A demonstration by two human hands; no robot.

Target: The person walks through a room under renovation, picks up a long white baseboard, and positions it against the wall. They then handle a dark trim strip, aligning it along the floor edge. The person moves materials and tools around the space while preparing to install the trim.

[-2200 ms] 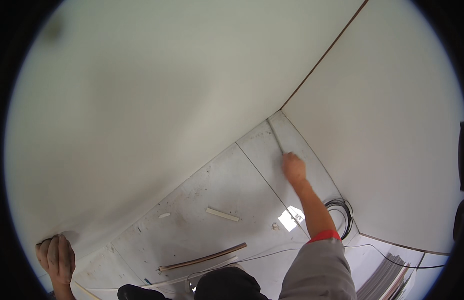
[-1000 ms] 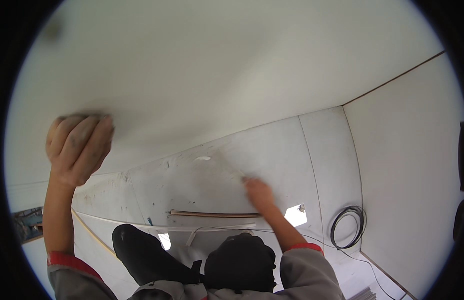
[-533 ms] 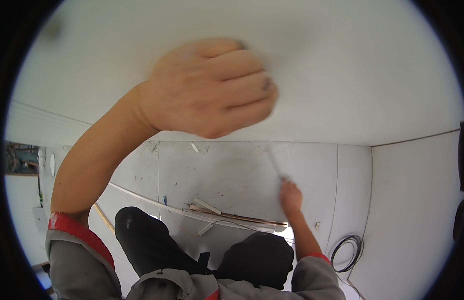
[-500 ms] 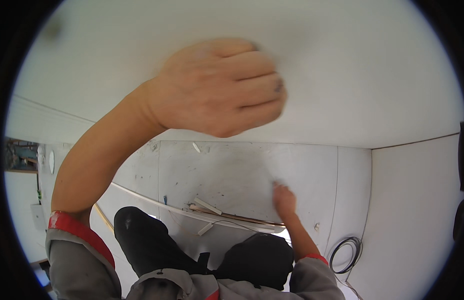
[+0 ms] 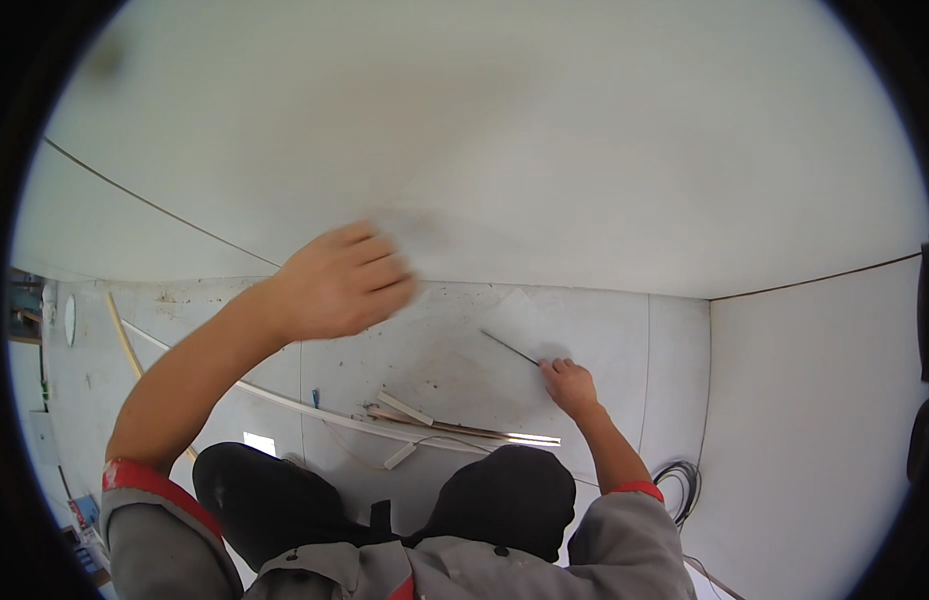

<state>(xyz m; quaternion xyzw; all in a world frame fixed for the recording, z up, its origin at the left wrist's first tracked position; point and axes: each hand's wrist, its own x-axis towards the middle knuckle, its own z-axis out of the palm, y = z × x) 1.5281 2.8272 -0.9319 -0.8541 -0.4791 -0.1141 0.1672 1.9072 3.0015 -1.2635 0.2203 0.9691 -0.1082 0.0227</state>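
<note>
My left hand (image 5: 350, 283) is in front of the pale wall (image 5: 585, 160), just above where it meets the floor. Its fingers are curled, slightly blurred by motion, and whatever they may hold is hidden. Lower and to the right, my right hand (image 5: 569, 386) is closed around one end of a thin dark rod (image 5: 510, 346), which could be a screwdriver shaft. The rod sticks out to the upper left over the floor, and its handle end is hidden in the fingers.
Between my knees and the wall lie long thin strips (image 5: 465, 432) and a short white piece (image 5: 405, 407) on the scuffed floor (image 5: 455, 370). A small blue-tipped object (image 5: 316, 398) lies left of them. A black cable coil (image 5: 682, 488) rests by the right side wall (image 5: 785, 400).
My left hand has come down and away from close in front of the view, toward the wall's foot. My right hand stays low, and its rod, blurred before, now shows clearly.
</note>
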